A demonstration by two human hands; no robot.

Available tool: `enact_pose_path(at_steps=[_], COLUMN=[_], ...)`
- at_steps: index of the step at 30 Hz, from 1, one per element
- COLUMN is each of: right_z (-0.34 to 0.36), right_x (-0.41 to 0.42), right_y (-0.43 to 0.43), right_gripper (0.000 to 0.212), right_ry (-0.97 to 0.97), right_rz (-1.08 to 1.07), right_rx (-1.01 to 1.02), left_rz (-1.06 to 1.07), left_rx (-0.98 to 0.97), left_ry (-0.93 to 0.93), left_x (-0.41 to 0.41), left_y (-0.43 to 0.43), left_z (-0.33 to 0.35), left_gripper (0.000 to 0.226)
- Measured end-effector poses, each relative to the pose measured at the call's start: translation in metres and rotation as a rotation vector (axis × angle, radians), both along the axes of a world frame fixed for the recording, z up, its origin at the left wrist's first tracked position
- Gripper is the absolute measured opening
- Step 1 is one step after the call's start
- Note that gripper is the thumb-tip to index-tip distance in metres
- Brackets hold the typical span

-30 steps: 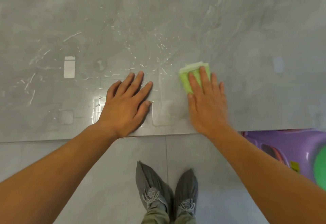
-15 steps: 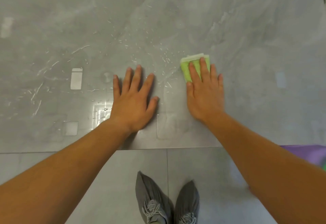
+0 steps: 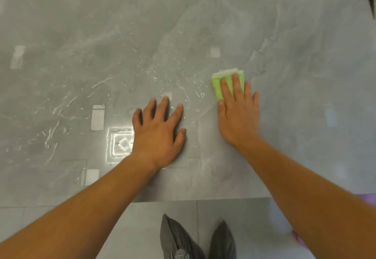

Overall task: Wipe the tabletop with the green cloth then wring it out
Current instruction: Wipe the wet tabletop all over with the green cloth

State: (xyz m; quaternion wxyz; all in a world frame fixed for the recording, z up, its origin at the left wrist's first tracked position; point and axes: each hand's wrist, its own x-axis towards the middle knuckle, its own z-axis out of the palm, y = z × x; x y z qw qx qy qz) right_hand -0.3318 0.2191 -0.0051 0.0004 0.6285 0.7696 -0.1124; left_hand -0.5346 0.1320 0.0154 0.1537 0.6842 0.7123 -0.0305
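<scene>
view: head camera, looking down
right hand (image 3: 238, 117): lay flat, fingers straight, pressing down on the green cloth (image 3: 217, 88); nothing was gripped
green cloth: folded, on the tabletop (image 3: 289, 51) right of centre, far edge showing past the fingertips
left hand (image 3: 157, 135): palm down, fingers spread and straight, rested on bare tabletop, held nothing, apart from the cloth
water drops (image 3: 196, 92): scattered left of the cloth
shoes (image 3: 179, 238): on the floor below the near edge

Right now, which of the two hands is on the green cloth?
The right hand: its straight fingers press the cloth flat. The left hand rests on the bare table, apart from the cloth.
</scene>
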Motion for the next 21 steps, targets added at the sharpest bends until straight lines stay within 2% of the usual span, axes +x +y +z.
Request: enact_pose_path(at_steps=[3,5,7,9,12,13,16,18,21], right_z=[0.003,0.001,-0.002,-0.003,-0.003,-0.003,0.002,0.004,0.000], right_x=[0.010,0.024,0.027,0.018,-0.001,-0.002,0.009,0.020,0.012], right_y=[-0.044,-0.032,0.016,0.073,0.105,0.098,0.053,0.059,0.130], right_gripper=[0.056,0.056,0.057,0.059,0.060,0.059,0.056,0.056,0.056], right_ry=[-0.009,0.000,-0.006,-0.016,-0.021,-0.027,-0.025,-0.007,-0.009], right_rz=[0.259,0.385,0.354,0.196,0.036,0.071,0.353,0.476,0.375], right_rx=[-0.032,-0.060,-0.023,-0.003,0.011,0.027,-0.008,-0.039,-0.032], left_rz=[-0.004,0.015,0.041,0.056,0.087,0.099,0.118,0.123,0.131], left_rx=[0.025,0.070,0.117,0.136,0.099,0.083,0.051,0.036,0.002], left_ry=[-0.010,-0.033,-0.079,-0.109,-0.103,-0.093,-0.082,-0.066,-0.030], left_x=[-0.004,-0.004,-0.003,-0.004,-0.006,-0.007,-0.012,-0.019,-0.033], left_y=[0.007,0.017,0.035,0.058,0.100,0.113,0.154,0.177,0.204], left_z=[0.006,0.011,0.015,0.015,0.012,0.010,0.006,0.006,0.002], left_gripper=[0.052,0.040,0.035,0.035,0.049,0.054,0.061,0.063,0.062])
